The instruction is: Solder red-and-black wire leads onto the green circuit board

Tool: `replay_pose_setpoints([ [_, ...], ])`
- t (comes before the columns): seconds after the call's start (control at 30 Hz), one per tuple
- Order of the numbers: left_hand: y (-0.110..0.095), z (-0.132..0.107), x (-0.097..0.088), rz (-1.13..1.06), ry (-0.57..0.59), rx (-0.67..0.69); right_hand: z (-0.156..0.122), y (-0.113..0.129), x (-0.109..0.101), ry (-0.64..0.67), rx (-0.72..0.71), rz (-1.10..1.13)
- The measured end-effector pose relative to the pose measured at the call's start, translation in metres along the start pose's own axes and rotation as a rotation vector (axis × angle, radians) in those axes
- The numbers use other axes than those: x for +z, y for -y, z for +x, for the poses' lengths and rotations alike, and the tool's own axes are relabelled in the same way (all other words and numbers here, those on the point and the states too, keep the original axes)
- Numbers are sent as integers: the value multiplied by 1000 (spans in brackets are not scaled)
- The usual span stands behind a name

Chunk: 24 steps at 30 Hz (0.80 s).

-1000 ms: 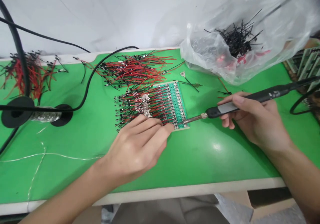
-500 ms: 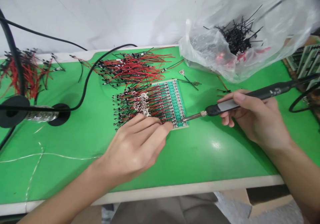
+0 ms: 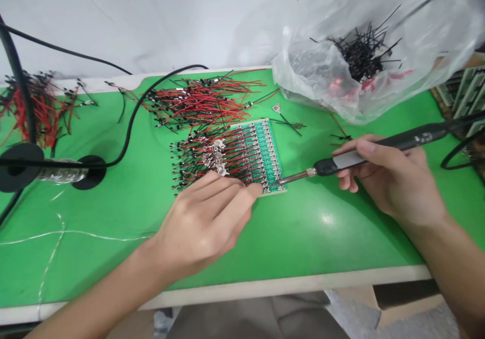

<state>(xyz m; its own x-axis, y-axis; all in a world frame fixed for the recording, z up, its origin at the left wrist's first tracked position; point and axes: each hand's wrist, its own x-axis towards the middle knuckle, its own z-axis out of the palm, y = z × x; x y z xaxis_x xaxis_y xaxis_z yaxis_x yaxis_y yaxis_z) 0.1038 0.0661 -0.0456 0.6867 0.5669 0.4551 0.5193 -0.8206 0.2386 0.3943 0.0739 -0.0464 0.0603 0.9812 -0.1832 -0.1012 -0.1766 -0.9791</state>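
My right hand (image 3: 401,187) grips a soldering iron (image 3: 341,161) like a pen, and its metal tip rests at the near end of the green circuit board (image 3: 271,149). At the board's lower left, my left hand (image 3: 212,218) is closed in a pinch on a thin wire (image 3: 256,183), mostly hidden by the fingers. Rows of red and black wires (image 3: 238,147) run leftward from the board to small black connectors. Several small clear pieces (image 3: 217,152) lie on top of these wires, just beyond my left knuckles.
Behind the board lies a pile of red and black wires (image 3: 204,101); another bundle (image 3: 41,106) is at far left. A solder spool (image 3: 62,171) stands left, under a black cable (image 3: 132,122). A plastic bag (image 3: 310,71) with black pieces sits back right, near stacked boards (image 3: 466,91).
The soldering iron and my right hand have shifted very slightly to the right, with the tip still at the board's near end. My left hand stays where it was.
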Motion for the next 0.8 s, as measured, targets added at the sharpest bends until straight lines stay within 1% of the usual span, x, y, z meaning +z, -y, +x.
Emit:
replay_pose_setpoints([
  [0.23, 0, 0, -1, 10, -3, -26, 0, 1, -1, -3, -1, 25],
  [0.43, -1, 0, 1, -11, -45, -58, 0, 3, -2, 1, 8, 48],
  [0.6, -1, 0, 5, -16, -78, -53, -1, 4, -2, -2, 7, 56],
  [0.7, 0, -1, 7, -57, -44, -62, -1, 4, -4, -6, -7, 61],
  [0.8, 0, 0, 3, -76, -2, -71, -1, 5, -8, -15, -21, 63],
])
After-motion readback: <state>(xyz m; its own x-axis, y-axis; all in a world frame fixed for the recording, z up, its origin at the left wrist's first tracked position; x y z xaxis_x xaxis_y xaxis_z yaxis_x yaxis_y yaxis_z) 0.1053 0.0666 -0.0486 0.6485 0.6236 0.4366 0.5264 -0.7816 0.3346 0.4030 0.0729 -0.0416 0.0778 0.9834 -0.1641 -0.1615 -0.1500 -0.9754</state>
